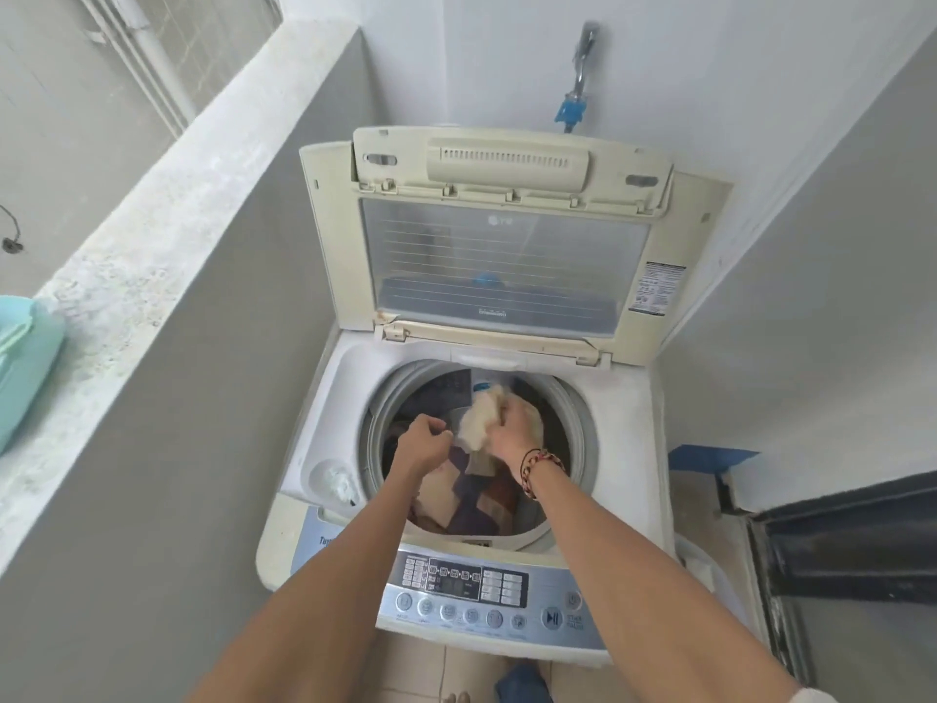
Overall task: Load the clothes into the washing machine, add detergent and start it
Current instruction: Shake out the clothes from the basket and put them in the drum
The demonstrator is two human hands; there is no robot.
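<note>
The cream-and-white top-loading washing machine (476, 398) is standing w/ its folding cream plastic lid w/ clear window (502, 256) tipped up against the rear wall, so the round grey-rimmed drum opening (377, 423) is facing straight up. Inside the drum a heap of dark navy, maroon & beige clothes (471, 494) is already lying, filling much of what's visible. So loading is looking well along, prob near done, though I can't tell if more laundry is waiting outside the drum.

Above the heap, toward the drum's back-right, the right hand (512, 428) is clamping a crumpled cream-white cloth (481, 418); fingers are curled tight around the bunch. The cloth is wadded, so no clean long axis, but the loose end is hanging downward toward the heap, roughly vertical. The left hand (423, 438) is sitting just beside it, over the drum's centre-left, fingers curled together in a loose fist; whether it's pinching an edge of fabric I can't tell.

Still left, by my reading: drop this piece, add detergent, shut lid, start. The light teal plastic container (25, 367) on the concrete ledge well left of the machine might be detergent, not sure. The silver-blue control panel w/ round buttons (487, 596) along the machine's front edge is going untouched, both hands well clear of it. At the drum's front-left a small recessed white dispenser cup (334, 482) is holding some whitish residue.
</note>
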